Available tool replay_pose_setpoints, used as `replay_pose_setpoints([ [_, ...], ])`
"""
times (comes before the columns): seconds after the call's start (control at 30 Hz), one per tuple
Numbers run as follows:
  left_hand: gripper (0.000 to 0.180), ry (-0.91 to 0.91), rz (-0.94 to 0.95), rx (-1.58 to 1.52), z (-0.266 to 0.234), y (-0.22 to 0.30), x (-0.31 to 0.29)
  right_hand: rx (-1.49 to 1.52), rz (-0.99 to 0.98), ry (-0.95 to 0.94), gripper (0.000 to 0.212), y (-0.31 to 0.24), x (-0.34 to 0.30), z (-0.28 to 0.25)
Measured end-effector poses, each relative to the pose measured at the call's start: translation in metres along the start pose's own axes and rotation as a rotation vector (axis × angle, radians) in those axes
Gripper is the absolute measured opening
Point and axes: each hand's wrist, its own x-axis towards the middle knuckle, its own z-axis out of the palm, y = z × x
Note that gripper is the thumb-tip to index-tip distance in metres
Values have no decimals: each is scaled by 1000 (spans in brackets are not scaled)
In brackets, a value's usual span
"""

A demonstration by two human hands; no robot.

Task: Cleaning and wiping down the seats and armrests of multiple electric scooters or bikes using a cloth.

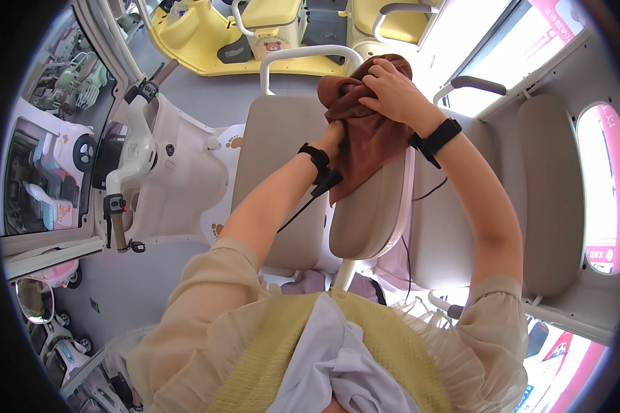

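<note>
While both hands are busy up by the seats, a white handlebar [136, 151] stands well to the left of the left hand [332, 140]. It has a brown grip at each end, maybe so a driver can hold on and steer. Nearer to the left hand, on its left side, is a flat tan cushion [272, 131]. It lies level, likely so someone can sit on it.

The left hand goes in by the folds of a brown cloth [370, 141]. Its fingers are mostly hidden, so I cannot tell if they squeeze. A black band [315, 161] goes round its wrist.

The brown cloth is between the two hands. It is bunched up at the top and hangs to a point below them, I think because it is soft and only its top is held up. Under the hands is a tan seat back [370, 217]; I cannot tell if the cloth leans on it.

The right hand [395, 95] is bent over the top of the cloth, holding the bunch. Below and right of it is a tan bench [444, 237]. Far right of that hand, a long pad [551, 199] is on the wall, likely for backs to lean on.
</note>
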Motion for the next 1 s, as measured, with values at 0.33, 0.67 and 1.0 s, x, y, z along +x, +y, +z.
replay_pose_setpoints([
  [0.33,48,-99,72,-210,45,75,-42,353,358,-159,35,34,19,8],
  [0.67,40,-283,279,-136,55,110,-37,666,782,10,39,30,-22,11],
  [1.0,33,-204,717,771,74,113,-63,1520,1065,-76,41,-31,-101,11],
])
